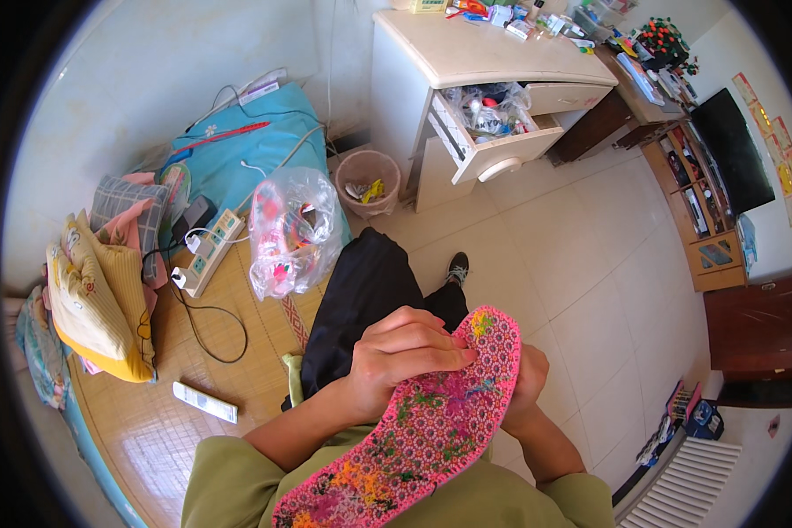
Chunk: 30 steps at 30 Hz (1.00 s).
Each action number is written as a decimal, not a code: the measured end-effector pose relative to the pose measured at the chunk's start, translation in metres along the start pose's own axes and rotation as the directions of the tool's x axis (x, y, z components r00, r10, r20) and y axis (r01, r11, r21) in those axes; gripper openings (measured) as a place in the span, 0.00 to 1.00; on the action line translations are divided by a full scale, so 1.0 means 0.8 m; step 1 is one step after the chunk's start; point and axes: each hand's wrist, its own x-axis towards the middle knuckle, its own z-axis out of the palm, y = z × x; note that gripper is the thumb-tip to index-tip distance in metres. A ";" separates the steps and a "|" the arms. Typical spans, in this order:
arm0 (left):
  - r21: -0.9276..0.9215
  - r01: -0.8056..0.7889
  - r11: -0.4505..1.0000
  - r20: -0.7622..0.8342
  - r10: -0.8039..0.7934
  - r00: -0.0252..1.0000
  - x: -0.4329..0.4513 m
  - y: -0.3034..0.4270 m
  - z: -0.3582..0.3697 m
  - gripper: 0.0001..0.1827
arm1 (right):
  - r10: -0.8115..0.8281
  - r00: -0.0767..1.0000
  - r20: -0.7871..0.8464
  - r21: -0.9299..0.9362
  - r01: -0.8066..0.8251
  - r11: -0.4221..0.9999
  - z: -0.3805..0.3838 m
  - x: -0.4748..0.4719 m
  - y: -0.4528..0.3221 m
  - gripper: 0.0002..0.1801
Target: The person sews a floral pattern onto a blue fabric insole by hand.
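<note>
An embroidered cloth insole (429, 422) with a pink stitched rim slants across my lap, its flowered face covered in coloured thread. My left hand (409, 356) grips its left edge near the upper end, with fingertips resting on the patterned face. On the other side, my right hand (529, 383) holds the right edge; most of its fingers are hidden behind the insole. No needle can be made out. The insole's lower end reaches the bottom of the picture, in front of my green shirt (488, 495).
On the mat-covered bed (264, 343) to my left lie a clear plastic bag (295, 231), a power strip (211, 251), a white remote control (205, 402) and pillows (96, 297). Ahead stand a waste bin (368, 181) and a cabinet (495, 46) with its drawer (508, 155) pulled out.
</note>
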 end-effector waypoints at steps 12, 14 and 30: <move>-0.067 -0.128 0.990 0.238 0.140 0.961 0.009 -0.017 -0.019 0.14 | 0.495 0.521 0.695 0.616 -0.787 -0.035 -0.016 0.015 0.001 0.13; -0.079 -0.126 0.989 0.245 0.142 0.959 0.006 -0.019 -0.018 0.14 | 0.487 0.512 0.707 0.599 -0.800 -0.028 -0.017 0.015 0.000 0.12; -0.106 -0.168 0.980 0.284 0.191 0.939 0.004 -0.025 -0.014 0.13 | 0.513 0.546 0.663 0.505 -0.831 0.232 -0.020 0.020 -0.001 0.22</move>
